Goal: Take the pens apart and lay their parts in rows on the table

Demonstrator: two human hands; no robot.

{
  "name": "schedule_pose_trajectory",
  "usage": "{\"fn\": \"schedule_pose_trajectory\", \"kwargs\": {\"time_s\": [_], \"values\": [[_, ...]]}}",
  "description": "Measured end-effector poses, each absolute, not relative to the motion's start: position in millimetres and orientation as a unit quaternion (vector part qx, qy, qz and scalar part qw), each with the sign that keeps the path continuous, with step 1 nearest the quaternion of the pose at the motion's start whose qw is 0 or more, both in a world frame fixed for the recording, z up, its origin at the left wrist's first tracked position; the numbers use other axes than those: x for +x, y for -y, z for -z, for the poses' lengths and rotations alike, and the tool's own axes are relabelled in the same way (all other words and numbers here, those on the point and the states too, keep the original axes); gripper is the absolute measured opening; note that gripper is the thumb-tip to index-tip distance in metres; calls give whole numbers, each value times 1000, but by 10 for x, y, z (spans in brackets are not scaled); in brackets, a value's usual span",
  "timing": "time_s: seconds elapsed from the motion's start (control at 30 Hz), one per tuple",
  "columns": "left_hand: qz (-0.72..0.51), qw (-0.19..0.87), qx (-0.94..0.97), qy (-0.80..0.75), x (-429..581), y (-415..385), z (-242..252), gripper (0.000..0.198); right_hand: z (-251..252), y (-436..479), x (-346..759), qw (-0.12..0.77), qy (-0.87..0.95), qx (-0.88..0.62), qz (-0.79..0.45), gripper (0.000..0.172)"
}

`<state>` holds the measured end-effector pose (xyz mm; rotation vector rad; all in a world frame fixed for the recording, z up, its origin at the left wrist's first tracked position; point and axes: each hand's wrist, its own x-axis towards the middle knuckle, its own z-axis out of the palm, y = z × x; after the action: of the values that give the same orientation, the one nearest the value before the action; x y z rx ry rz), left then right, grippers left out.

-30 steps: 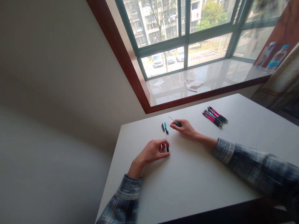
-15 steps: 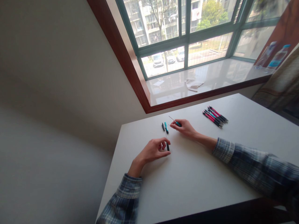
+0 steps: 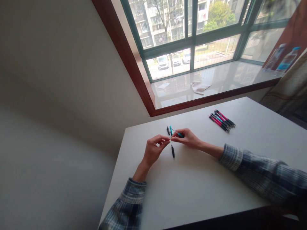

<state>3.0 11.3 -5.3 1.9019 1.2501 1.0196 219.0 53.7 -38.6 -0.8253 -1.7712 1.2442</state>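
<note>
Your right hand (image 3: 188, 139) pinches a teal pen part (image 3: 179, 134), left hand (image 3: 154, 149) fingers close on something too small to identify at its tip, above the desk (image 3: 203, 179); black barrel (image 3: 172, 151) and two pieces (image 3: 169, 130) lie unassembled, finished pens (image 3: 222, 120) well apart.

We are looking down on the surface (image 3: 203, 179), with our left hand (image 3: 153, 150) and right hand (image 3: 188, 139) meeting fingertip to fingertip near its far left corner. A pen part (image 3: 172, 151) is lying on the surface just before the fingertips, and two more parts (image 3: 169, 130) are lying side by side just behind them. A bundle of pens (image 3: 222, 120) is lying well apart to the right, near the far edge. Behind the surface the window sill (image 3: 216, 83) is running, with a cloth (image 3: 200, 88) lying on it.
</note>
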Motion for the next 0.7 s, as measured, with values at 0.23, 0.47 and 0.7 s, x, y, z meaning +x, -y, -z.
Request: {"fn": "schedule_pose_trajectory", "kwargs": {"time_s": [0.23, 0.47, 0.7], "values": [[-413, 389, 675, -472, 72, -118, 57, 33, 422, -521, 2165, 391, 688, -323, -519, 47], [-417, 400, 660, -480, 81, -143, 113, 29, 417, -496, 2162, 369, 698, -318, -525, 43], [-315, 318, 706, -548, -71, -182, 13, 16, 447, -577, 2232, 413, 695, -388, -442, 42]]}}
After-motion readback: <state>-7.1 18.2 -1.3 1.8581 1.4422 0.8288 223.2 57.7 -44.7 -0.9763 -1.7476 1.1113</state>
